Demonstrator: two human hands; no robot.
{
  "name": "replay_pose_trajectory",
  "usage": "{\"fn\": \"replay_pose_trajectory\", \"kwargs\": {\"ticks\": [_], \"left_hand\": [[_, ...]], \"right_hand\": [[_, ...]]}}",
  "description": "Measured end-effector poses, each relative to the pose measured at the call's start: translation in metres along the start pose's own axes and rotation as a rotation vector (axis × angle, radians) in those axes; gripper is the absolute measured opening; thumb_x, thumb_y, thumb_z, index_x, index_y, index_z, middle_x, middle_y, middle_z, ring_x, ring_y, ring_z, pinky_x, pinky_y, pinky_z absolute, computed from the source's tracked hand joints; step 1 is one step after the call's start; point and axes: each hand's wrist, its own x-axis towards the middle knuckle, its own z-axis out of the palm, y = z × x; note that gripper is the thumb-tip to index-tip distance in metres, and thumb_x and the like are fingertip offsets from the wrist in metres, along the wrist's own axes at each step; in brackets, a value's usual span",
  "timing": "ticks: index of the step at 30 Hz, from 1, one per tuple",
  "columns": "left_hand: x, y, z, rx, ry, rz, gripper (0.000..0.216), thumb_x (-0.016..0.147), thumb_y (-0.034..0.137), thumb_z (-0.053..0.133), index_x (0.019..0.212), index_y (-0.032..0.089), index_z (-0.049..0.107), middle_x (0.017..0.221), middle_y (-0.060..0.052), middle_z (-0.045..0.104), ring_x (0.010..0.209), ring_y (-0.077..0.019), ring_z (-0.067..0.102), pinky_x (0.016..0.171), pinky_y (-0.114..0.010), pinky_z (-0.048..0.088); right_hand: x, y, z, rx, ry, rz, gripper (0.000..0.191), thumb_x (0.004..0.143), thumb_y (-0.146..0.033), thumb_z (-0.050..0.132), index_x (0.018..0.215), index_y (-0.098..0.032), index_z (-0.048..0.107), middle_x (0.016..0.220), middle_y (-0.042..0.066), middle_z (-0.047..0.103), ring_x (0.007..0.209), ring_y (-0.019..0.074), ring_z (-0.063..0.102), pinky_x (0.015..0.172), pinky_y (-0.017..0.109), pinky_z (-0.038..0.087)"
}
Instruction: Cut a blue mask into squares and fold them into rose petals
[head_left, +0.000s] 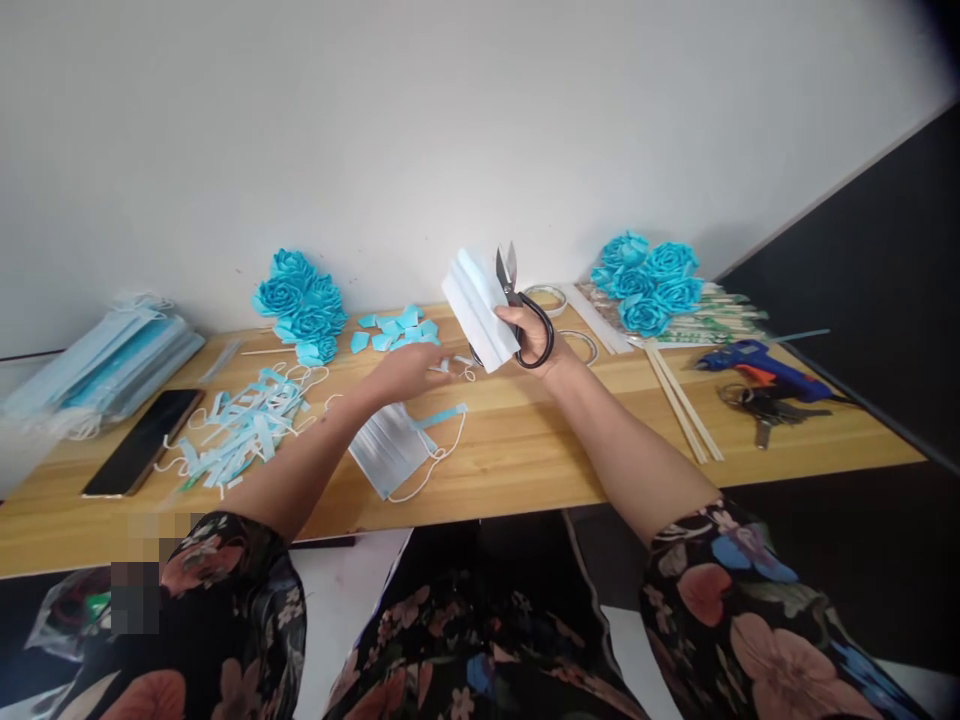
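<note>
My right hand (534,335) is raised above the wooden table (525,450), closed on black-handled scissors (517,300) and a folded white mask piece (476,308) together. My left hand (412,368) reaches forward over the table near small white scraps (457,365), fingers curled; whether it holds anything is unclear. A cut face mask (390,450) with ear loops lies just below that hand. Blue cut petals (397,328) lie beyond it.
Blue paper-like roses sit at back left (300,300) and back right (649,280). A stack of masks (97,365), a phone (142,440) and a pile of cut strips (240,425) lie left. Tape rolls (547,298), wooden sticks (682,405), a glue gun (757,365) and keys (757,408) lie right.
</note>
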Motion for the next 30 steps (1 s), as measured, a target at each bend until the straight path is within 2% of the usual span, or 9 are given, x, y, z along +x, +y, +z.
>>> {"fn": "replay_pose_trajectory", "kwargs": {"ticks": [2,5,9,12,16,20,23,26,30], "left_hand": [[0.0,0.008,0.008,0.128,-0.085,0.082,0.038,0.078,0.029,0.064,0.116,0.023,0.069,0.104,-0.008,0.072,0.091,-0.0219,0.063,0.077,-0.027,0.043],[0.005,0.019,0.02,0.259,-0.151,0.067,0.033,0.078,0.011,0.051,0.102,0.02,0.072,0.094,-0.007,0.073,0.086,-0.0194,0.064,0.073,-0.026,0.043],[0.009,0.021,0.013,0.184,-0.065,-0.028,0.021,0.076,0.011,0.051,0.08,0.016,0.072,0.081,-0.006,0.073,0.076,-0.0177,0.063,0.068,-0.026,0.041],[0.005,0.01,-0.026,-0.198,0.223,-0.113,0.014,0.078,0.023,0.059,0.081,0.015,0.069,0.072,-0.002,0.068,0.065,-0.0134,0.059,0.06,-0.024,0.041],[-0.016,-0.009,-0.109,-0.644,0.697,-0.172,0.017,0.076,0.029,0.069,0.08,0.016,0.059,0.059,0.006,0.054,0.05,-0.0069,0.047,0.05,-0.022,0.036],[-0.057,-0.022,-0.189,-0.742,1.006,-0.141,0.017,0.077,0.014,0.066,0.084,0.018,0.051,0.062,0.011,0.051,0.053,-0.0021,0.042,0.055,-0.018,0.039],[-0.094,-0.025,-0.231,-0.64,1.115,-0.063,0.025,0.07,0.026,0.074,0.086,0.024,0.054,0.066,0.009,0.053,0.059,-0.0053,0.046,0.056,-0.021,0.04],[-0.122,-0.033,-0.25,-0.402,1.176,-0.176,0.042,0.068,0.048,0.074,0.089,0.019,0.051,0.066,0.008,0.052,0.068,-0.0074,0.055,0.057,-0.024,0.033],[-0.138,-0.067,-0.229,-0.319,1.063,-0.378,0.055,0.069,0.058,0.072,0.095,0.015,0.049,0.071,0.008,0.056,0.077,-0.0063,0.06,0.062,-0.024,0.035]], "right_hand": [[0.001,0.001,-0.001,0.048,0.032,-0.019,0.032,0.07,-0.042,0.072,0.089,-0.021,0.06,0.067,-0.005,0.065,0.059,0.0147,0.064,0.052,0.026,0.052],[0.002,0.005,-0.003,0.119,0.046,-0.007,0.032,0.067,-0.044,0.076,0.085,-0.022,0.06,0.063,-0.006,0.064,0.059,0.0157,0.064,0.051,0.027,0.051],[0.005,0.008,-0.006,0.174,0.043,0.005,0.031,0.067,-0.042,0.077,0.087,-0.023,0.064,0.067,-0.006,0.067,0.063,0.0157,0.066,0.055,0.028,0.053],[0.006,0.009,-0.008,0.207,0.049,-0.006,0.031,0.066,-0.04,0.078,0.09,-0.022,0.068,0.072,-0.005,0.07,0.062,0.0144,0.065,0.054,0.027,0.052],[0.005,0.011,-0.004,0.159,0.046,-0.02,0.036,0.065,-0.042,0.079,0.094,-0.023,0.068,0.075,-0.005,0.071,0.066,0.0164,0.068,0.058,0.029,0.055],[0.005,0.016,-0.002,0.146,0.03,0.011,0.042,0.066,-0.043,0.079,0.1,-0.022,0.066,0.076,-0.005,0.071,0.068,0.0171,0.068,0.059,0.031,0.056],[0.007,0.02,-0.004,0.188,0.025,0.044,0.036,0.068,-0.041,0.078,0.096,-0.022,0.066,0.074,-0.007,0.071,0.06,0.0125,0.065,0.053,0.026,0.053],[0.01,0.025,-0.01,0.186,0.046,0.041,0.028,0.07,-0.037,0.076,0.092,-0.022,0.066,0.072,-0.007,0.071,0.056,0.0106,0.063,0.051,0.024,0.051],[0.012,0.032,-0.016,0.109,0.077,0.069,0.033,0.07,-0.039,0.074,0.099,-0.024,0.067,0.079,-0.002,0.074,0.064,0.0156,0.068,0.054,0.028,0.053]]}}
